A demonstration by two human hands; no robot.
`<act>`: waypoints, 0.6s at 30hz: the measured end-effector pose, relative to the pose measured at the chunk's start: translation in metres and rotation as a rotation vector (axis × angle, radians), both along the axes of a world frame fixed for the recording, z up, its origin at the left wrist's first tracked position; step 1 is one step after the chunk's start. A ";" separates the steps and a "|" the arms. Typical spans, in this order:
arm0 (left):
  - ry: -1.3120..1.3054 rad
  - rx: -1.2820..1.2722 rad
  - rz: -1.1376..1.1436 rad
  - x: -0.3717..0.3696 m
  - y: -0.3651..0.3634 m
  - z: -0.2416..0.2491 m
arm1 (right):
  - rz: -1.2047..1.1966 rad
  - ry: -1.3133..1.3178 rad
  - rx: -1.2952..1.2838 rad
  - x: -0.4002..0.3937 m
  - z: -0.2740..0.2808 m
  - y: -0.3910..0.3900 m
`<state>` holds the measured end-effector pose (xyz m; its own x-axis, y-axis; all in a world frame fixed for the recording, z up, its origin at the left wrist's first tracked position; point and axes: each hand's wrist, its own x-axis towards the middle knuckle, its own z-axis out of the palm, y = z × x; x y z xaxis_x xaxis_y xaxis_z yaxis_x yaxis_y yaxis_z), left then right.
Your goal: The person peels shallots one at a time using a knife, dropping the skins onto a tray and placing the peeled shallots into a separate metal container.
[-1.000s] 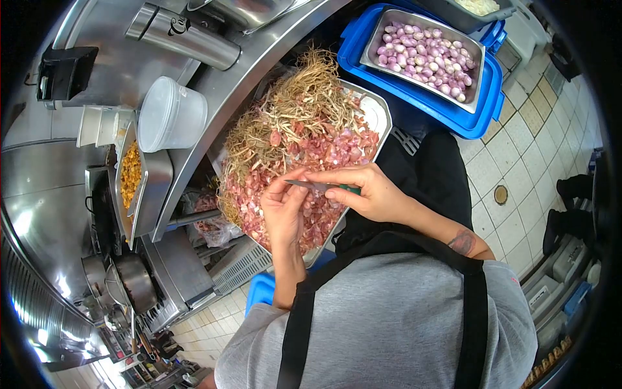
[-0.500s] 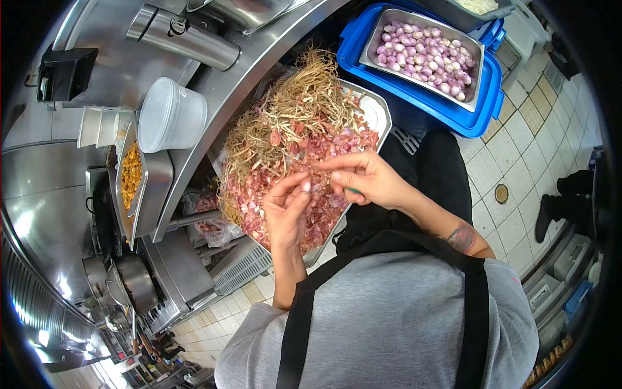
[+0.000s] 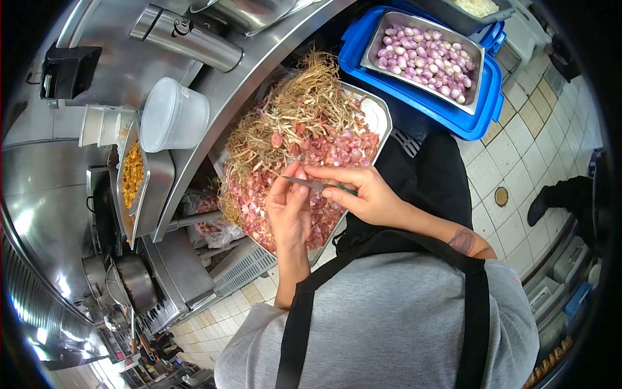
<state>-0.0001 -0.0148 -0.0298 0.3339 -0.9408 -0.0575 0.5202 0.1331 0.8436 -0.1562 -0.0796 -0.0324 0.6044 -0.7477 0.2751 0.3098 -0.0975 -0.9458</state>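
Observation:
My right hand (image 3: 366,191) grips a small knife (image 3: 303,182) with a green handle, its blade pointing left across the fingertips of my left hand. The fingers of my left hand (image 3: 289,207) are pinched around a small shallot, mostly hidden by the fingers and blade. Below both hands lies a large heap of unpeeled shallots and reddish skins (image 3: 337,152), with dry stringy roots and stalks (image 3: 295,104) piled on its far side. A pale tray (image 3: 383,117) holds the heap.
Peeled shallots (image 3: 427,61) fill a metal pan on a blue lid (image 3: 486,126) at the upper right. On the steel counter (image 3: 227,97) at left stand a lidded plastic tub (image 3: 175,115) and a metal cylinder (image 3: 188,39). Another person's dark shoe (image 3: 538,209) shows at right.
My right hand has turned, so the knife blade now shows lying across the left fingertips. My left hand stays nearly in place. At right, the other person's feet have shifted.

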 end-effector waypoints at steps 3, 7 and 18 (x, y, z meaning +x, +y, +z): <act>0.004 0.003 0.004 0.002 0.002 -0.001 | 0.005 0.005 -0.056 -0.001 -0.001 0.000; -0.019 -0.021 -0.008 0.003 0.003 -0.003 | -0.004 0.040 -0.099 -0.002 0.001 -0.001; -0.061 -0.003 0.049 -0.001 0.005 0.002 | 0.100 -0.042 0.135 -0.004 0.009 0.000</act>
